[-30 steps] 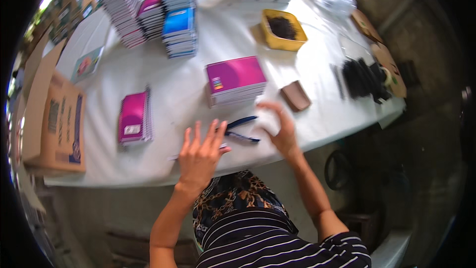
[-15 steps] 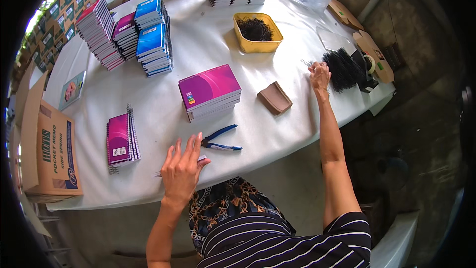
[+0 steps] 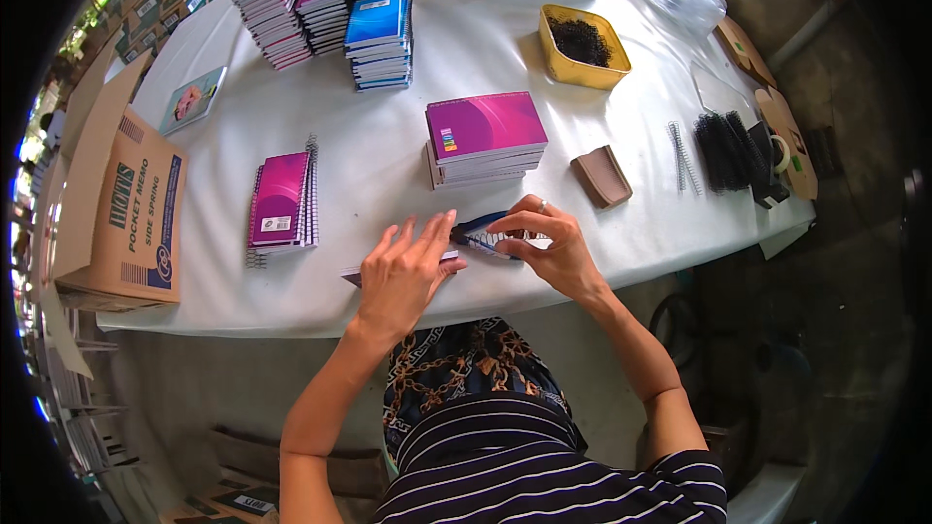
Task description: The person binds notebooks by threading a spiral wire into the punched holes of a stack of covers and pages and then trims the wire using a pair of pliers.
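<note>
My left hand point(image 3: 403, 270) lies over a thin small notebook point(image 3: 352, 277) at the table's near edge, fingers stretched and spread. Its thumb rests by the notebook's white page edge, and most of the notebook is hidden underneath. Just to the right, my right hand point(image 3: 555, 250) pinches a spiral binding wire point(image 3: 529, 235) between thumb and fingers. Below that wire are blue-handled pliers point(image 3: 476, 225), partly covered by both hands. Beyond the hands stands a stack of purple notebooks point(image 3: 485, 126). Left of my left hand lie a few purple notebooks point(image 3: 280, 199) with coils along their side.
A brown block-like holder point(image 3: 602, 177), loose spiral wires point(image 3: 682, 157) and a bundle of black coils point(image 3: 723, 153) lie rightward. Farther back are a yellow tub point(image 3: 587, 73) of coils and blue notebooks point(image 3: 379, 24). An open carton point(image 3: 136, 213) stands at left.
My right hand has come from the loose wires at the right to beside my left hand, bringing a spiral wire. My left hand stays on the notebook. The whole view has shifted.
</note>
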### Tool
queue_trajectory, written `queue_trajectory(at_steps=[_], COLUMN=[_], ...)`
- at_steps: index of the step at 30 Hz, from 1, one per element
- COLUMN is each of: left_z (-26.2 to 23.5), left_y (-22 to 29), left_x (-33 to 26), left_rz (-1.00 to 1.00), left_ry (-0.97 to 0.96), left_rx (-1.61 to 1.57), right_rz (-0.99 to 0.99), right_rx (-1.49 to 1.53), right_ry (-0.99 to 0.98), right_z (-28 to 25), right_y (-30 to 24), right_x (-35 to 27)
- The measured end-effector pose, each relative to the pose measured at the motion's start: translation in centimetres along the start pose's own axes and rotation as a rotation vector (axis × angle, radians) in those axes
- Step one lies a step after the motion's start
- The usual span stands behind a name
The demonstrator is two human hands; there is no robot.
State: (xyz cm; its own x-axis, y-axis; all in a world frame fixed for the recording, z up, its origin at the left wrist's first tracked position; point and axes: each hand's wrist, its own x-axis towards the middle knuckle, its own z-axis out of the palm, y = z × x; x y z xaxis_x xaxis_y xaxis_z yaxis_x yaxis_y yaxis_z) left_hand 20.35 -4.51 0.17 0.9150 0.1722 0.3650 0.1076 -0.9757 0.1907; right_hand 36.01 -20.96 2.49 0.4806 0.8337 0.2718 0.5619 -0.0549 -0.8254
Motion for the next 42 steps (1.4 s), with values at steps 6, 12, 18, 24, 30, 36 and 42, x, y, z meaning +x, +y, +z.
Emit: queue_trajectory(at_steps=[6,12,18,24,30,36,42], left_z=[0.0,0.1,-0.3,-0.5,-1.2,-1.8,-2.2], left_y=[-0.1,-0.2,-0.1,-0.3,-0.3,-1.0,-2.5], left_x=[0.1,-0.1,-0.1,-0.5,-0.9,-1.6,-3.0], left_rz=[-0.006,-0.029,0.021,-0.001,0.049,0.072,-0.053], left_ry=[-0.009,-0.025,-0.02,-0.128,-0.26,-0.121,-0.13], left_rx=[-0.016,-0.033,-0.062,-0.042,-0.12,-0.027,0.058], right_rz=[-0.023,0.253,-0.162,-0.089,0.082,0.424,-0.079], right_rx=[0.089,0.009,-0.421,-0.486,-0.992,-0.658,0.016], right_ry=[-0.138,-0.406,-0.328,-0.417,-0.337,-0.53,-0.956], right_z=[0.6,-0.2,0.5,1.3,-13.1,-15.4,-3.8], right_y=[0.5,-1.2,-1.6,-2.1,6.1,5.3,0.5], right_x=[0.5,1.2,0.2,0.1,1.6,4.5,6.7])
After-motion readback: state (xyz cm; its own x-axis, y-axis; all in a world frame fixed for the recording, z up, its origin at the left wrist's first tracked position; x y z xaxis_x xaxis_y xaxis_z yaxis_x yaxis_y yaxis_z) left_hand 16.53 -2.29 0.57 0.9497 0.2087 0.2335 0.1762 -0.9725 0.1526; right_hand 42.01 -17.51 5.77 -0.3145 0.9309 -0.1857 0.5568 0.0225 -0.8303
